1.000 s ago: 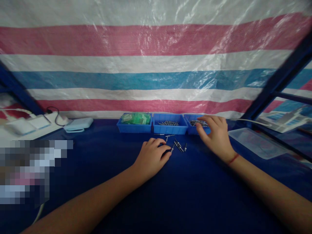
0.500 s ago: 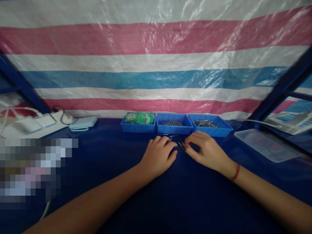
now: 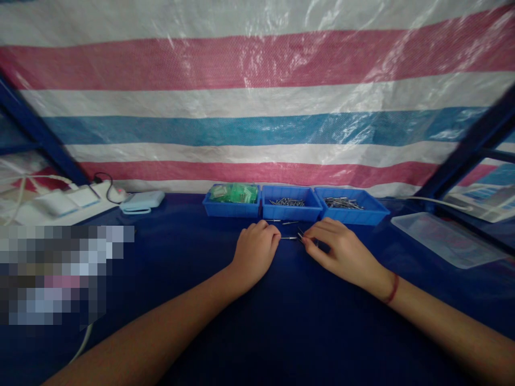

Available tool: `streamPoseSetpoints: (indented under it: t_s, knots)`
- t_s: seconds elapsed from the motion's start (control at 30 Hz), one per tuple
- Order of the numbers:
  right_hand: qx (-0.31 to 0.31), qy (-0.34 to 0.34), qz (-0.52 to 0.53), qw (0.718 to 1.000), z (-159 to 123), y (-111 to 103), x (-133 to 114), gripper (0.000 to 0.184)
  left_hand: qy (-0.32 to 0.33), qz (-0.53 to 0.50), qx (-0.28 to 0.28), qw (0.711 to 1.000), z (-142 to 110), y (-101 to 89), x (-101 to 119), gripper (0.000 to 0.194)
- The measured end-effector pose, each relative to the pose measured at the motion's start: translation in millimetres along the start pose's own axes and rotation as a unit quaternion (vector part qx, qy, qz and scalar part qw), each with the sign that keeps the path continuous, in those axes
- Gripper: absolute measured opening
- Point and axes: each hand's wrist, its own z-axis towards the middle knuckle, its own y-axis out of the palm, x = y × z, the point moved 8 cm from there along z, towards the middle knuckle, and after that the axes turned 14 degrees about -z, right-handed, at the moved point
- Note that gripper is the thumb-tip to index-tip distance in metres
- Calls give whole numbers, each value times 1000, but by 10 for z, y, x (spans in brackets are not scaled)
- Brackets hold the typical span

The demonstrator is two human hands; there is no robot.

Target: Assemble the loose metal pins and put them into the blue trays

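My left hand (image 3: 256, 252) is closed, thumb against the fingers, on one end of a thin metal rod (image 3: 288, 238) that points right. My right hand (image 3: 338, 244) pinches a few more thin metal rods (image 3: 300, 234), their tips sticking out left of its fingertips; how many is hidden. The two hands face each other low over the blue tabletop (image 3: 289, 311). Behind them lie a couple of loose rods (image 3: 289, 222) near the bins. The middle blue bin (image 3: 292, 212) holds short metal pieces, and the right blue bin (image 3: 358, 215) holds longer ones.
The left blue bin (image 3: 231, 209) contains green and clear packets. Further left are a light-blue case (image 3: 141, 201) and a white power strip (image 3: 90, 206) with cables. A translucent plastic lid (image 3: 450, 241) lies on the right. A striped plastic sheet (image 3: 257, 128) hangs behind.
My left hand's spread fingers have closed on a thin metal rod, now held level. My right fingertips have closed on the rods beside them. The view has shifted slightly.
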Motion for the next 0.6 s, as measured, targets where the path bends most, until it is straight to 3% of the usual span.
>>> streamPoseSetpoints:
  t_s: [0.2,0.3,0.43,0.53,0.6]
  knots:
    - [7,-11,4,1000,-6,21,-49,17,17,21,-10,1000,-10,22,54,24]
    - [14,-15,14,1000,-16,-1,-78,19,63,7,-2,998,-38,-2,156,24]
    - [62,42,96,993,-42,-97,-35,17,106,-130,54,984,-84,-126,204,15]
    - [73,109,181,975,-73,-101,6,16,103,-244,79,961,-96,-200,158,36]
    - [59,132,228,963,-83,-65,-10,17,101,-277,78,952,-97,-229,158,30]
